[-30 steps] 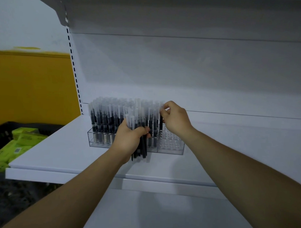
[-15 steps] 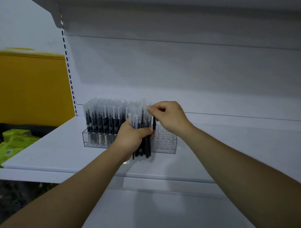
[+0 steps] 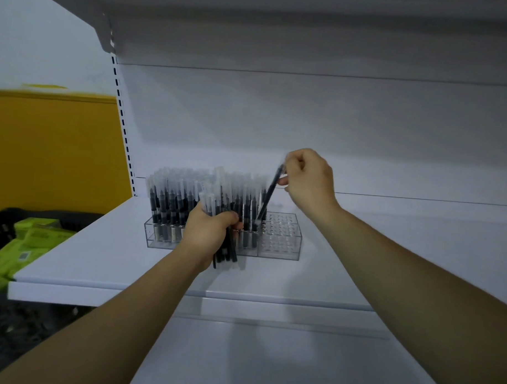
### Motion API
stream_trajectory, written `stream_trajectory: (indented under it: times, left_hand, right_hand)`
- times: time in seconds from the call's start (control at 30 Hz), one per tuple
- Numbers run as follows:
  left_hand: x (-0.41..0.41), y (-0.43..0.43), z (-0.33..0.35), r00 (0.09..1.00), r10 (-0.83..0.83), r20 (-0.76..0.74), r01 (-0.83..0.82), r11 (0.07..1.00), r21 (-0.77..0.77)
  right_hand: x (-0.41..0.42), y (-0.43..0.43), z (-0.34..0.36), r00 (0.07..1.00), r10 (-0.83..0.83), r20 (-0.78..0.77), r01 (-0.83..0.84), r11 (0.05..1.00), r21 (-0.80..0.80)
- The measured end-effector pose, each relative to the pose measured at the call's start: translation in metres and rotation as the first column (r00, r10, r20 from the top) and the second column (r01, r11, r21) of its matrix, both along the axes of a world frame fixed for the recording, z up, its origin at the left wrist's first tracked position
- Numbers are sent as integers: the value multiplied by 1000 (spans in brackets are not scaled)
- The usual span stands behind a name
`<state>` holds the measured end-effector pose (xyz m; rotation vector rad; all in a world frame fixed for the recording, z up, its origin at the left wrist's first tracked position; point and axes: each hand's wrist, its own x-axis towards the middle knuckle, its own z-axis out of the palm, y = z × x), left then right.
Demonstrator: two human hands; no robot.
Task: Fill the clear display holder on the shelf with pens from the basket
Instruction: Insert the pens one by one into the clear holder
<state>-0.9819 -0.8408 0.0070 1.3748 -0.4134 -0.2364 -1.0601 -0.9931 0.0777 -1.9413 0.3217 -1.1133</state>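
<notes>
The right hand (image 3: 307, 176) pinches one tilted pen (image 3: 271, 195) over the empty holes of the holder (image 3: 279, 244) on the shelf (image 3: 388, 254), the left hand (image 3: 207, 233) grips a bundle (image 3: 214, 202); next, I think, the pen must be straightened and pushed in

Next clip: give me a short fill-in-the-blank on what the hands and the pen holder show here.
The left hand grips a bundle of pens; the right hand pinches just ___ pen.
That lone pen is ___, not upright.
In the clear holder, the unfilled holes lie at the ___ end.
Missing words: one; tilted; right.
</notes>
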Motion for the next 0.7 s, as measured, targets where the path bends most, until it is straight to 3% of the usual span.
stream_trajectory:
  times: [0.13, 0.7]
  left_hand:
    - [3, 2, -5, 1000, -19, 11, 18, 1000, 12]
    - [0, -2, -6, 997, -55, 47, 54, 998, 20]
  right_hand:
    - [6, -12, -4, 996, -83, -9, 82, 993, -82]
    - [18, -13, -16, 991, -98, -88, 78, 976, -204]
